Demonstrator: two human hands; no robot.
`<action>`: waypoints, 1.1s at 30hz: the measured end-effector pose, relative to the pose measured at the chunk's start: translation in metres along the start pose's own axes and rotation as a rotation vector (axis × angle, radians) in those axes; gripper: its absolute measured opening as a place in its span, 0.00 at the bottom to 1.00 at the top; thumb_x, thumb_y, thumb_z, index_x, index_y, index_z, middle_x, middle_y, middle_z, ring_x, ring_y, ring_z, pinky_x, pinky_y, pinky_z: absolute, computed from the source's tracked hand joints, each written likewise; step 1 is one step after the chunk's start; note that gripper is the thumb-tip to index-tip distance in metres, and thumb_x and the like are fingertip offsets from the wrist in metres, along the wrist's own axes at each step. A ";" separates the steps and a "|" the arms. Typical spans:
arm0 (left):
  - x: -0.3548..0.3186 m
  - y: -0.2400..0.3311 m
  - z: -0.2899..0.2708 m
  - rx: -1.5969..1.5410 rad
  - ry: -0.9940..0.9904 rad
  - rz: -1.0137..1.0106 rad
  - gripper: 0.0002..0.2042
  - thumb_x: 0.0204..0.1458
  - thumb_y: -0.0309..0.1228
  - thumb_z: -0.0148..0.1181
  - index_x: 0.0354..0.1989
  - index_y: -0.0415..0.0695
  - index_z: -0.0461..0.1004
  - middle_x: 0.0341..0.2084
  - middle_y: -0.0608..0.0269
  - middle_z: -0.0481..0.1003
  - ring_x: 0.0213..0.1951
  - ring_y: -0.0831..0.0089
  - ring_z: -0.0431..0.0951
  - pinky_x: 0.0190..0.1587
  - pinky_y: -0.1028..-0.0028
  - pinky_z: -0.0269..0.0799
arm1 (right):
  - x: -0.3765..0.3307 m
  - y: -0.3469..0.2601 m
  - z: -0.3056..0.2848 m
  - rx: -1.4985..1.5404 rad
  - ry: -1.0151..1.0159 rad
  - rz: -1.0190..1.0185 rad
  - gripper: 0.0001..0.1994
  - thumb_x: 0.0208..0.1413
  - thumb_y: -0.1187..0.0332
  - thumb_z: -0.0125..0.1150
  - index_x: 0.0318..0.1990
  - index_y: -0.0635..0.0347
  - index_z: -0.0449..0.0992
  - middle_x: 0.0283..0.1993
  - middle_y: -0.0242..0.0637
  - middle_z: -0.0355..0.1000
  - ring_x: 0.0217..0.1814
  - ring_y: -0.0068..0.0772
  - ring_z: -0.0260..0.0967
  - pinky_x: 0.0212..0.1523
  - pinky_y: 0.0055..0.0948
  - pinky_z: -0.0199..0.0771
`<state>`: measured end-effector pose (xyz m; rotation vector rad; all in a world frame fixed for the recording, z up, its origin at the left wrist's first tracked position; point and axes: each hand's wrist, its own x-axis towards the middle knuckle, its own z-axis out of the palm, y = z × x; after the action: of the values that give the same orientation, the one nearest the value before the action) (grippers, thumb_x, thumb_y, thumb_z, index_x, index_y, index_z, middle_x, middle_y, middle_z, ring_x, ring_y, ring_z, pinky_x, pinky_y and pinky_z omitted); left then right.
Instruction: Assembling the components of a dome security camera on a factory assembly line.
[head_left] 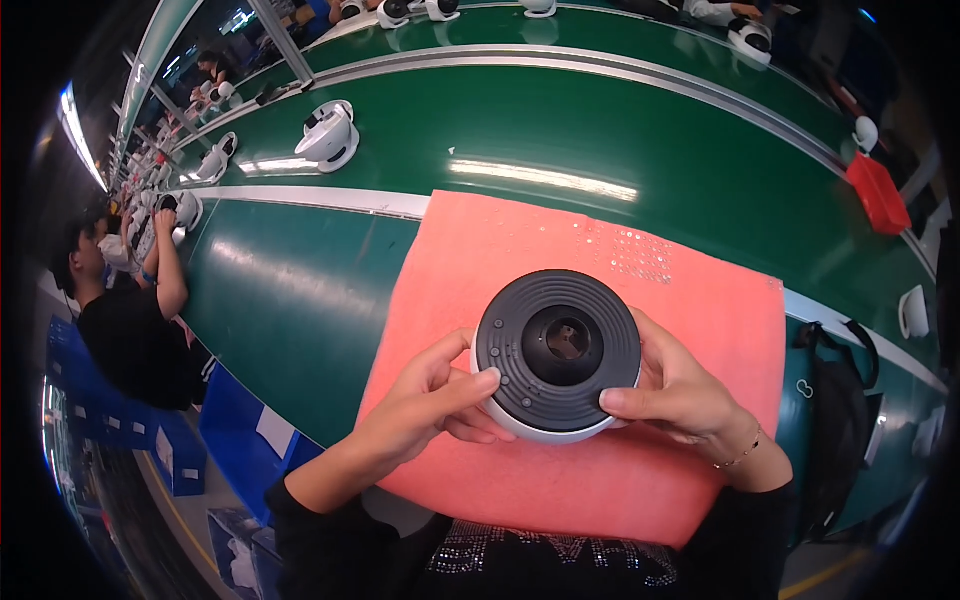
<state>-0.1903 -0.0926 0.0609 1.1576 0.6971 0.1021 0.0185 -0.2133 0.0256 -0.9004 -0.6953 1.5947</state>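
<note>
A round device (pixel 563 350) with a white rim, a ribbed black face and a dark lens-like opening in its centre is held between both hands, its black face turned up toward me. My left hand (pixel 440 395) grips its left side, the thumb resting on the black face near several small round buttons or holes. On the opposite side my right hand (pixel 680 390) grips the rim, with its thumb on the lower right of the face. The fingers under the device are partly hidden. Beneath it lies a pink foam mat (pixel 480 250), with small shiny dots (pixel 640 255) in rows near its far edge.
Beyond the mat runs a green conveyor (pixel 420 130) carrying white round devices (pixel 328 135). At the left a person (pixel 130 320) in black works at the same bench. Blue bins (pixel 245 430) stand below left. To the right are a black bag (pixel 835 420) and a red bin (pixel 878 193).
</note>
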 end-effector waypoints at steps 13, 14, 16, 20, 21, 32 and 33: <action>-0.022 -0.037 0.007 0.761 -0.037 0.551 0.19 0.41 0.28 0.65 0.40 0.34 0.66 0.25 0.51 0.76 0.29 0.63 0.80 0.33 0.72 0.76 | -0.044 0.043 -0.010 -0.796 -0.074 -0.452 0.41 0.39 0.69 0.71 0.56 0.65 0.47 0.51 0.49 0.58 0.51 0.40 0.63 0.48 0.34 0.67; -0.023 -0.041 0.005 0.803 -0.029 0.589 0.20 0.40 0.29 0.66 0.40 0.35 0.66 0.23 0.52 0.76 0.28 0.63 0.80 0.31 0.73 0.76 | -0.045 0.044 -0.009 -0.779 -0.075 -0.490 0.39 0.38 0.68 0.72 0.55 0.65 0.50 0.50 0.48 0.61 0.48 0.39 0.66 0.45 0.33 0.69; -0.025 -0.046 -0.001 0.862 -0.043 0.605 0.20 0.39 0.29 0.66 0.40 0.36 0.67 0.23 0.53 0.76 0.26 0.63 0.79 0.28 0.72 0.75 | -0.039 0.034 -0.008 -0.815 -0.103 -0.511 0.36 0.38 0.67 0.72 0.53 0.66 0.54 0.48 0.47 0.64 0.46 0.40 0.68 0.43 0.32 0.70; -0.029 -0.045 0.001 0.942 -0.041 0.643 0.19 0.38 0.30 0.66 0.39 0.38 0.69 0.22 0.56 0.75 0.22 0.64 0.77 0.24 0.72 0.73 | -0.036 0.022 0.004 -0.851 -0.101 -0.576 0.27 0.40 0.67 0.69 0.48 0.67 0.65 0.44 0.46 0.70 0.41 0.42 0.71 0.40 0.31 0.72; -0.029 -0.046 0.000 0.941 -0.044 0.642 0.19 0.38 0.30 0.66 0.39 0.38 0.69 0.22 0.56 0.75 0.22 0.64 0.77 0.24 0.72 0.73 | -0.036 0.022 0.006 -0.851 -0.098 -0.574 0.27 0.40 0.67 0.69 0.48 0.67 0.65 0.44 0.46 0.70 0.41 0.42 0.71 0.40 0.31 0.72; -0.030 -0.049 -0.008 1.048 0.001 0.693 0.20 0.38 0.31 0.64 0.41 0.39 0.69 0.19 0.57 0.73 0.18 0.65 0.75 0.20 0.71 0.70 | -0.035 0.024 0.014 -0.712 -0.025 -0.489 0.21 0.40 0.68 0.69 0.41 0.66 0.67 0.37 0.47 0.73 0.38 0.37 0.74 0.40 0.29 0.74; -0.033 -0.048 -0.009 1.051 0.001 0.692 0.20 0.38 0.31 0.64 0.41 0.39 0.69 0.19 0.57 0.73 0.18 0.65 0.75 0.20 0.71 0.70 | -0.035 0.024 0.017 -0.710 -0.027 -0.490 0.21 0.40 0.68 0.69 0.41 0.66 0.67 0.37 0.47 0.73 0.38 0.37 0.74 0.40 0.29 0.74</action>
<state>-0.2338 -0.1196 0.0321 2.3822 0.2882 0.3417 -0.0055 -0.2517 0.0216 -1.0964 -1.4264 0.9181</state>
